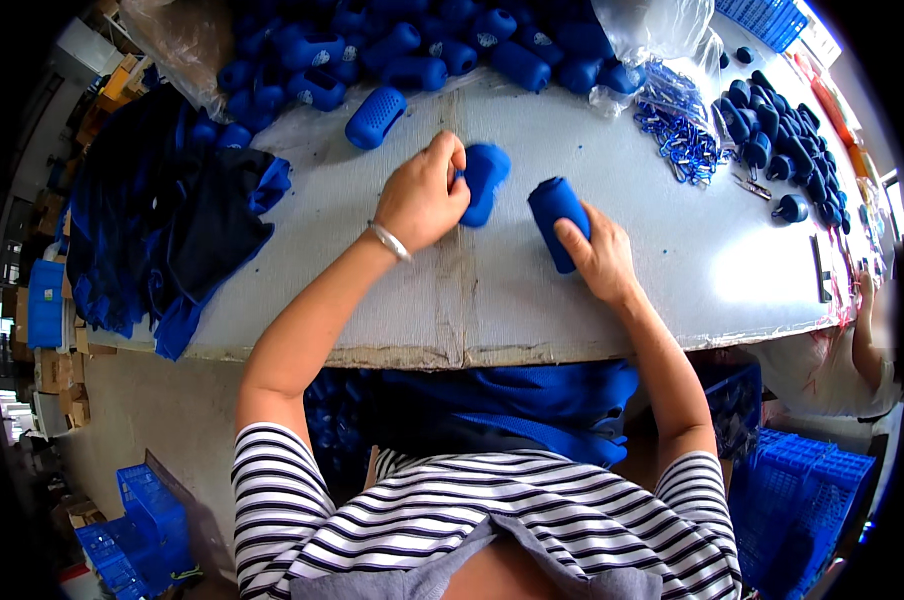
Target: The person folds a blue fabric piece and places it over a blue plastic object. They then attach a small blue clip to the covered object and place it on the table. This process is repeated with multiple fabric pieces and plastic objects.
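My left hand (424, 196) is closed, its thumb and fingers pinched at the near edge of a blue oblong rubber-like case (486, 184). The case is a little blurred and stands tilted over the table; exactly where the fingers grip it is partly hidden. To the right, my right hand (600, 250) wraps round a tight roll of dark blue cloth (556, 222), thumb on its near side. The two hands are apart, and so are the case and the roll. A perforated blue case (376, 118) lies on the table beyond my left hand.
Blue cases (412, 72) are heaped on plastic at the far side of the pale table (342, 310). Dark blue cloth pieces (172, 220) lie at left. Metal clips (687, 140) and blue rolled pieces (782, 140) lie at right. Blue crates (797, 490) stand below; another person's arm (865, 330) shows at right.
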A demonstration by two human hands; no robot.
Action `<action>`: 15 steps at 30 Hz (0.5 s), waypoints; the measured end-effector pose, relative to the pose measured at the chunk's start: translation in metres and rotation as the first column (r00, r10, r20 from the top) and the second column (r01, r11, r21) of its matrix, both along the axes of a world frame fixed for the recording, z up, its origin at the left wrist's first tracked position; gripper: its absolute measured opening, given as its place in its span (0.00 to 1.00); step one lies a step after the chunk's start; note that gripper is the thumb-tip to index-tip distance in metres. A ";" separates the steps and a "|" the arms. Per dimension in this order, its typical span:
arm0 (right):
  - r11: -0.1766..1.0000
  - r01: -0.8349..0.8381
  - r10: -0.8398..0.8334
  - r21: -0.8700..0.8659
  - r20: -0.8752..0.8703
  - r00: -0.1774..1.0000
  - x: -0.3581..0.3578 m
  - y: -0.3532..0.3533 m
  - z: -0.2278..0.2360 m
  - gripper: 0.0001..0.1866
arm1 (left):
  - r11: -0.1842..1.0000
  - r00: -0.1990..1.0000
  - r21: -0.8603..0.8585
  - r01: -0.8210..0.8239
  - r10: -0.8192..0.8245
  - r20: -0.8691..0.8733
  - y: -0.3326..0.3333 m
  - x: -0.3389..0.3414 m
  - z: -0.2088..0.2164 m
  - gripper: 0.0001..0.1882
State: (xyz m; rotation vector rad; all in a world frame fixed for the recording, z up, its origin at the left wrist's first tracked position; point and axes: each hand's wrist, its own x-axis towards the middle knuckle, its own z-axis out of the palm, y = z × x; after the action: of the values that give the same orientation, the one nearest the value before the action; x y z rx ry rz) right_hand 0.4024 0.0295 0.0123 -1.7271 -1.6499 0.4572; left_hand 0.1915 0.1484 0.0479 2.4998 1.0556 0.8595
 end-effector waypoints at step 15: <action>0.993 -0.095 0.111 -0.071 0.281 0.953 -0.060 -0.002 0.031 0.22 | 0.928 0.959 0.281 0.243 -0.273 0.075 -0.085 -0.006 0.003 0.17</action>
State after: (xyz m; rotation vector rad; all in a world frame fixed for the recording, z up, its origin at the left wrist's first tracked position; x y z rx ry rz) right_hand 0.3428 0.0280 0.0435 -1.8213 -1.9540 0.3161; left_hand 0.1850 0.0637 0.0505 2.6912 0.5852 1.1093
